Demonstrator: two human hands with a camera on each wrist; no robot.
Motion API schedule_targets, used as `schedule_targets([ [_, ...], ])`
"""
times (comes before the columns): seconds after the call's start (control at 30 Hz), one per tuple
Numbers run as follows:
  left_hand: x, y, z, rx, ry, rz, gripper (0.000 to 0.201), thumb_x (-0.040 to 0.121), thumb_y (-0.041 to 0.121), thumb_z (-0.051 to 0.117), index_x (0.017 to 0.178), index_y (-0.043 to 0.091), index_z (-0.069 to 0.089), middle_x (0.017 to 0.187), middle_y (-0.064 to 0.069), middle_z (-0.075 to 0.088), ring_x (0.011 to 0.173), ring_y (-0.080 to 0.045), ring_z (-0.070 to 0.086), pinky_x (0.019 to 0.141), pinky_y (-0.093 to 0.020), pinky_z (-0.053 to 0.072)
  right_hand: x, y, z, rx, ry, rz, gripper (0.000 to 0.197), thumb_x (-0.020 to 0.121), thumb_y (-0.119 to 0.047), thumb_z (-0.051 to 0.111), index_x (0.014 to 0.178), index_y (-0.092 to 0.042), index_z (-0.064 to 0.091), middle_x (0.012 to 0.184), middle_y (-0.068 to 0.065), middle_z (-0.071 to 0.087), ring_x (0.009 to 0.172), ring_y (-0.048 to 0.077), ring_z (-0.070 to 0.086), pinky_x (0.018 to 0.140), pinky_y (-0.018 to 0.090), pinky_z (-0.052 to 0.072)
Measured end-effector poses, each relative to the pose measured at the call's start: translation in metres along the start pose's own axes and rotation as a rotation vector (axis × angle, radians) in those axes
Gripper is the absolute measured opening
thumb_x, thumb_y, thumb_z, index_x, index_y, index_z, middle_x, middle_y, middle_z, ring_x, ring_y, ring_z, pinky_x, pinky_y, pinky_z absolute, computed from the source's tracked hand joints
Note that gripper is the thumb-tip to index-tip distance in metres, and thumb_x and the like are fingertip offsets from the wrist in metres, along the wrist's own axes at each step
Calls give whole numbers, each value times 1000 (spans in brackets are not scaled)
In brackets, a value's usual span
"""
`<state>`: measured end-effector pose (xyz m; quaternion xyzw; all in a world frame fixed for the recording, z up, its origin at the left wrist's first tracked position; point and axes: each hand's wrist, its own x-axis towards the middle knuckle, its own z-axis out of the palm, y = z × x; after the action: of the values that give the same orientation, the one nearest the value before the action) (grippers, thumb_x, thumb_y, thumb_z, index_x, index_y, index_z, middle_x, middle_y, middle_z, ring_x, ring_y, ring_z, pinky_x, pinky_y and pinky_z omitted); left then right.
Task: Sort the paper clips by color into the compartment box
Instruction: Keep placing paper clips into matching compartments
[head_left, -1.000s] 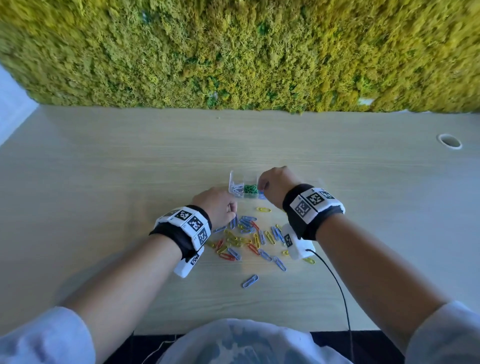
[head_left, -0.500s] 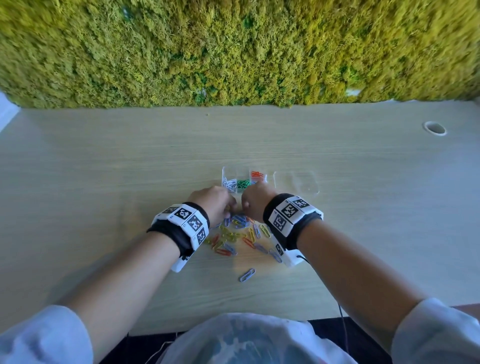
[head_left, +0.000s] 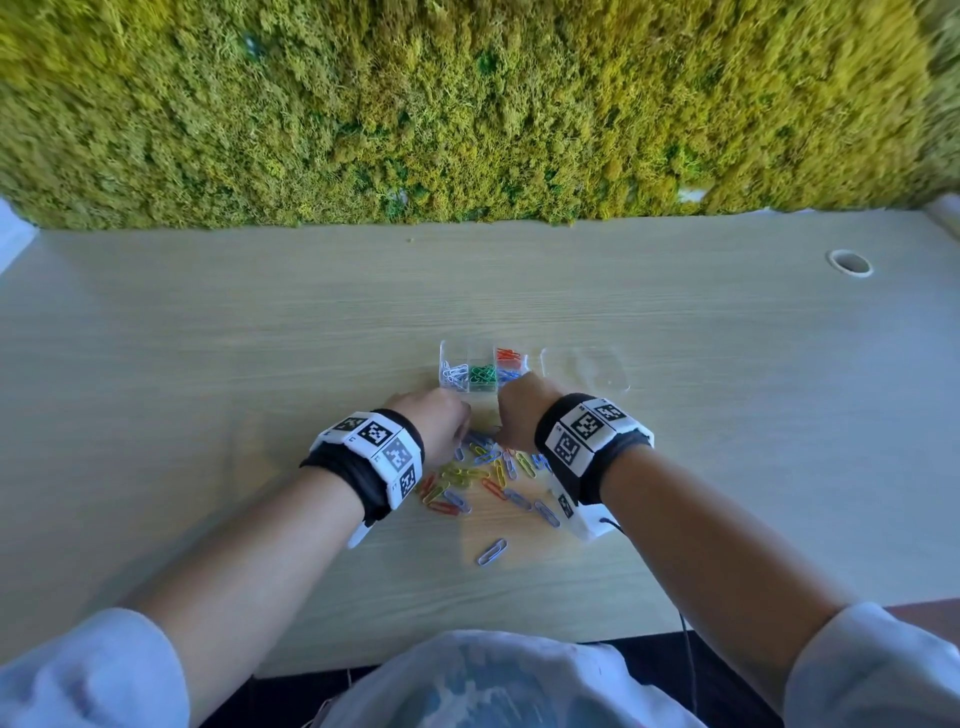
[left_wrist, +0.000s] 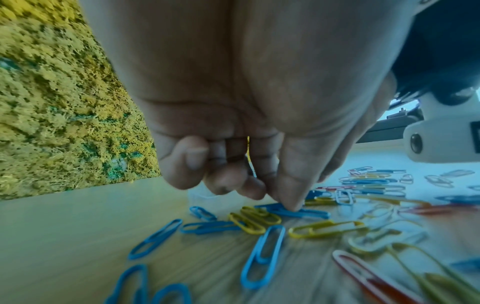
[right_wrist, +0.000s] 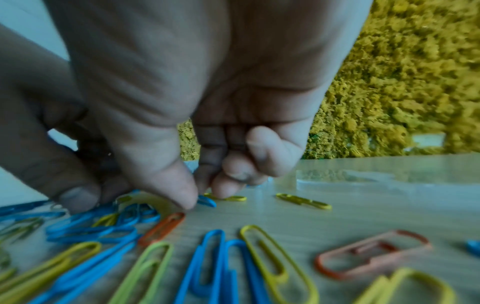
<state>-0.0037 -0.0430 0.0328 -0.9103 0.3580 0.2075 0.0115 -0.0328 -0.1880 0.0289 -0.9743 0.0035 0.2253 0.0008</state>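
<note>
A clear compartment box (head_left: 483, 347) holds white, green, red and blue clips in separate cells. Just in front of it lies the loose pile of blue, yellow, red and white paper clips (head_left: 488, 478). Both hands are down at the pile's far edge, fingers curled. My left hand (head_left: 441, 421) (left_wrist: 283, 203) pinches a blue clip (left_wrist: 306, 214) against the table with thumb and forefinger. My right hand (head_left: 514, 421) (right_wrist: 202, 195) pinches another blue clip (right_wrist: 209, 202) at its tip. The other fingers are tucked into the palms.
The box's clear lid (head_left: 584, 369) lies right of the box. One pale blue clip (head_left: 491, 552) sits alone nearer me. A moss wall (head_left: 467, 104) backs the wooden table (head_left: 208, 338), and a cable hole (head_left: 849, 262) is at far right.
My right hand has come back from over the box to the pile beside the left hand. The left hand has stayed at the pile.
</note>
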Motion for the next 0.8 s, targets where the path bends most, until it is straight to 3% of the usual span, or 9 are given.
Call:
schedule_targets([
  [0.1, -2, -2, 3, -1, 0, 7, 18, 90, 16, 42, 79, 26, 53, 102, 2, 61, 90, -24, 61, 76, -36, 52, -10, 6, -6, 47, 26, 0, 30, 87, -37, 55, 88, -10, 69, 89, 3, 66, 88, 22, 65, 67, 27, 50],
  [0.17, -2, -3, 4, -18, 30, 17, 14, 90, 17, 44, 83, 23, 54, 102, 0, 61, 90, -24, 61, 74, -35, 51, -18, 12, -8, 150, 61, 13, 27, 86, -35, 57, 93, -12, 69, 94, 2, 64, 90, 19, 62, 75, 29, 51],
  [0.27, -2, -4, 4, -89, 88, 8, 8, 90, 17, 50, 88, 20, 57, 102, 1, 60, 86, -22, 60, 68, -31, 45, -19, 21, -6, 518, 135, 74, 6, 81, -22, 66, 78, -21, 60, 82, -3, 58, 76, 15, 55, 69, 26, 47],
  [0.33, -2, -4, 5, -107, 112, 5, 8, 90, 17, 52, 92, 20, 59, 104, 1, 60, 86, -22, 59, 66, -29, 42, -15, 25, 0, 811, 164, 108, 12, 82, -12, 64, 83, -23, 58, 72, -2, 57, 62, 14, 52, 62, 25, 46],
  [0.43, 0, -3, 5, -88, 93, 15, 12, 90, 18, 53, 97, 20, 64, 108, 0, 59, 91, -22, 60, 68, -29, 43, -16, 26, 4, 1357, 115, 180, 22, 86, 4, 51, 96, -12, 62, 61, 4, 49, 50, 14, 42, 44, 18, 39],
  [0.5, 0, 0, 4, -61, 83, 22, 15, 90, 17, 53, 96, 19, 66, 108, 0, 58, 93, -22, 60, 71, -30, 46, -18, 26, 7, 1677, 89, 227, 22, 87, 5, 46, 88, -6, 65, 59, 5, 46, 48, 14, 40, 40, 18, 36],
  [0.6, 0, 3, 3, -32, 63, 26, 18, 90, 16, 50, 95, 18, 67, 107, 0, 59, 93, -23, 62, 74, -33, 50, -18, 25, 10, 1934, 37, 296, 22, 90, -6, 42, 76, -12, 57, 57, 2, 47, 40, 11, 43, 38, 16, 36],
  [0.7, 2, 1, 3, -118, 75, 25, 14, 87, 16, 51, 88, 20, 65, 102, 0, 62, 90, -22, 63, 77, -34, 53, -17, 23, 10, 1878, 15, 325, 18, 89, -14, 45, 72, -14, 50, 53, 1, 46, 36, 11, 39, 37, 16, 30],
  [0.8, 1, -2, 0, -311, 145, -9, 7, 85, 16, 57, 86, 20, 63, 94, 1, 64, 82, -16, 60, 74, -27, 50, -17, 14, 8, 1372, 2, 223, 15, 91, -18, 56, 77, -12, 54, 58, 1, 42, 44, 12, 35, 42, 20, 28],
])
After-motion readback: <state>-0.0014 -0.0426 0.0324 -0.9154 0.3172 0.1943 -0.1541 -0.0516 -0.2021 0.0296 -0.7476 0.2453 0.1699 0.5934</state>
